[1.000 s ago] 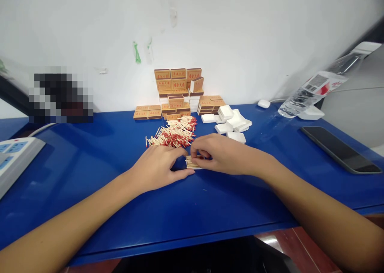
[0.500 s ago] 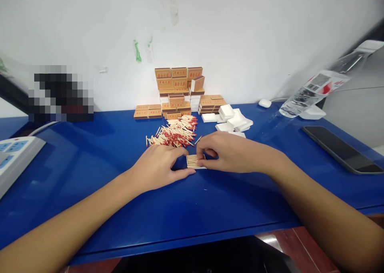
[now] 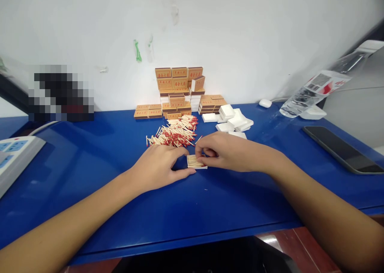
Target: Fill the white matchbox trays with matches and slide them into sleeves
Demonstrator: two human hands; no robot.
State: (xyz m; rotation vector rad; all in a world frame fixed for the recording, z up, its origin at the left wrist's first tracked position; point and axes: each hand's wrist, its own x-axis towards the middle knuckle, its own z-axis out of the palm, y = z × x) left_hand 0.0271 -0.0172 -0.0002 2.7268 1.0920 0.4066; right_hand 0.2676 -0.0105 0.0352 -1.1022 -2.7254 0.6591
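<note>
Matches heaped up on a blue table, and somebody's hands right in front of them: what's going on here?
A person is working over a small white tray partly filled with matches. The left hand has its thumb and fingers around the tray's left end, while the right hand has its fingertips down at the matches inside. Just beyond lies a heap of loose red-tipped matches, with stacked matchboxes behind it and more white trays to the right.

The matches are cream tipped with red, the tray white, the matchboxes red-lettered orange.
</note>
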